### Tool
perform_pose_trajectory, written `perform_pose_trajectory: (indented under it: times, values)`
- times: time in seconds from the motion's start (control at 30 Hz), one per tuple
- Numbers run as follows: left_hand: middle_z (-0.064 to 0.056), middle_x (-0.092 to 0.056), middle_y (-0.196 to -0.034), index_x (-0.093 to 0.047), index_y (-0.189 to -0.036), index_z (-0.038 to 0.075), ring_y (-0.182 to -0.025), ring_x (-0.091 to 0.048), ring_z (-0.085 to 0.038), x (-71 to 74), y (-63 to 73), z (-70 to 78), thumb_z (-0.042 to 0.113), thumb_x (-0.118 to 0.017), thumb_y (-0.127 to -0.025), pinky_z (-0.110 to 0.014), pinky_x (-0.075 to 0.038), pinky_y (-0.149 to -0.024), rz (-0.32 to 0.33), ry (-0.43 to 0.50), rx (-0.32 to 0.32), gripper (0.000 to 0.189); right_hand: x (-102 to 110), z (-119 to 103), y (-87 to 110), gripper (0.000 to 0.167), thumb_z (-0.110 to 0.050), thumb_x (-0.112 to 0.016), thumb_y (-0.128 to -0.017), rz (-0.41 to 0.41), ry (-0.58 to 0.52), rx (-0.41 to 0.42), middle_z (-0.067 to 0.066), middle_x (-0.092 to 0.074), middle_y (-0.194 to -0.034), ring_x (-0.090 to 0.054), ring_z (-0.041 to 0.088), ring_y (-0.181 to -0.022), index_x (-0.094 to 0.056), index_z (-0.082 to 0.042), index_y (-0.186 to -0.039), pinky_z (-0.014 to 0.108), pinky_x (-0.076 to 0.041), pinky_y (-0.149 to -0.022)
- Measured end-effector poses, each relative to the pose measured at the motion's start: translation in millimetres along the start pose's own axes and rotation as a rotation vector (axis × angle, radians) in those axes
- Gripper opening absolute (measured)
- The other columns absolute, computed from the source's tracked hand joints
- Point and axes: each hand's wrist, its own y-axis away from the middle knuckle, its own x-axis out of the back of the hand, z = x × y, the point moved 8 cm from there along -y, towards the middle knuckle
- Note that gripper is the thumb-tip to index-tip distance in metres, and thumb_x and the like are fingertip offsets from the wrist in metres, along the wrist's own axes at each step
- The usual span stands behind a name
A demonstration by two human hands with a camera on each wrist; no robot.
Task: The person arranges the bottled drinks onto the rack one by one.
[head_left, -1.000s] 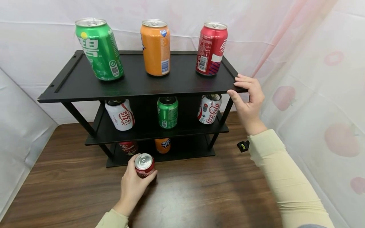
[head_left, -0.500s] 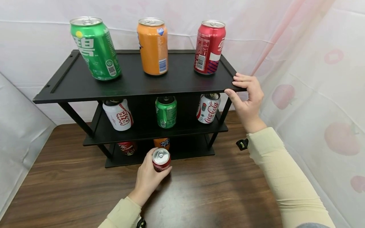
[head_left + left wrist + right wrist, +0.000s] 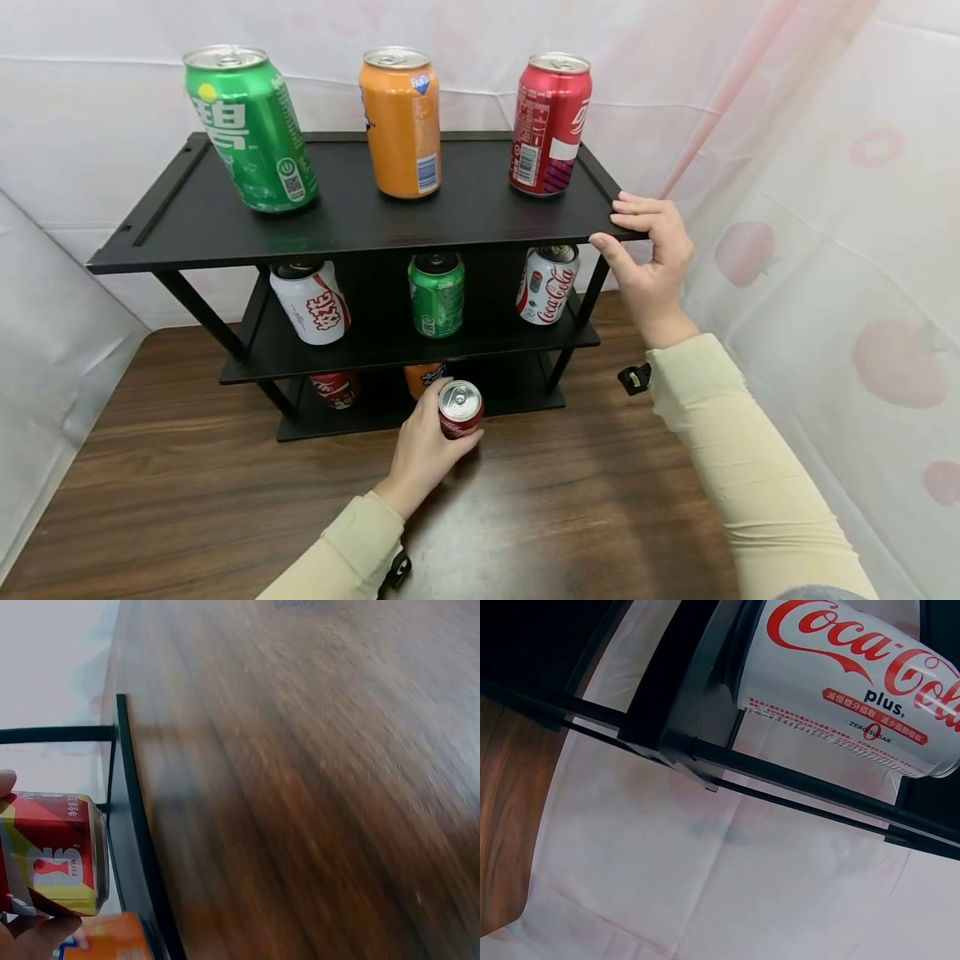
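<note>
My left hand grips a red soda can in front of the black shelf's lowest tier. In the left wrist view that can shows red and yellow printing, with a thumb and finger on its sides. Behind it an orange can stands on the lowest tier, partly hidden by the hand. My right hand rests on the right front corner of the top tier, fingers on top, thumb at the front edge. Nearest below it is a white Coca-Cola can, also seen as the Coca-Cola plus can in the right wrist view.
A green can, an orange Fanta can and a red can stand on top. The middle tier also bears a white can and a green can. Bottom left is a red can. A wooden table lies beneath.
My left hand has carried the red soda can rightward and slightly toward the shelf, past the orange can on the lowest tier. The right hand has stayed on the shelf corner.
</note>
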Motion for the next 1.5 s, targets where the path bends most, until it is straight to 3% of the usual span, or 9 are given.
perform_pose_trajectory:
  times: [0.33,0.53,0.97,1.23,1.5]
  values:
    - [-0.011,-0.062,-0.128,-0.043,-0.142,0.015,-0.108,-0.068,-0.029,-23.8,-4.0,0.4,0.031,-0.089,-0.072,-0.045,-0.056,-0.088,-0.052,0.021,0.009,0.086,-2.6,2.0,1.3,0.067,-0.053,-0.080,-0.077,0.010,-0.020,0.009,0.033,-0.064,-0.089,-0.066,0.043,-0.098,-0.066,0.012,-0.079,0.045,-0.051,-0.096]
    - [-0.014,-0.061,-0.129,-0.043,-0.143,0.009,-0.110,-0.067,-0.030,-34.7,-18.3,8.0,0.030,-0.090,-0.071,-0.046,-0.055,-0.091,-0.043,0.034,-0.025,0.088,0.6,6.2,1.4,0.067,-0.053,-0.081,-0.075,0.032,-0.032,0.000,0.030,-0.065,-0.090,-0.066,0.041,-0.099,-0.065,0.012,-0.079,0.047,-0.051,-0.097]
    - [-0.017,-0.061,-0.127,-0.043,-0.140,0.006,-0.109,-0.067,-0.033,-52.4,-37.9,10.9,0.030,-0.088,-0.074,-0.045,-0.056,-0.092,-0.069,0.014,-0.024,0.083,-3.8,1.7,2.4,0.071,-0.053,-0.080,-0.077,0.062,-0.046,-0.003,0.027,-0.064,-0.089,-0.063,0.043,-0.098,-0.060,0.015,-0.078,0.048,-0.049,-0.098]
    - [-0.017,-0.063,-0.117,-0.048,-0.130,0.006,-0.097,-0.070,-0.036,-66.8,-58.6,13.8,0.029,-0.087,-0.075,-0.045,-0.058,-0.083,-0.077,-0.014,-0.026,0.072,-1.8,7.6,3.6,0.071,-0.053,-0.082,-0.075,0.090,-0.059,0.004,0.010,-0.067,-0.090,-0.065,0.032,-0.099,-0.060,0.015,-0.077,0.049,-0.049,-0.098]
    - [-0.020,-0.062,-0.119,-0.043,-0.138,0.008,-0.096,-0.070,-0.037,-78.1,-71.7,12.4,0.032,-0.087,-0.076,-0.044,-0.059,-0.080,-0.088,-0.056,0.001,0.080,-2.6,9.2,4.9,0.070,-0.053,-0.083,-0.074,0.098,-0.065,0.004,0.010,-0.068,-0.090,-0.064,0.034,-0.099,-0.061,0.014,-0.078,0.049,-0.049,-0.098]
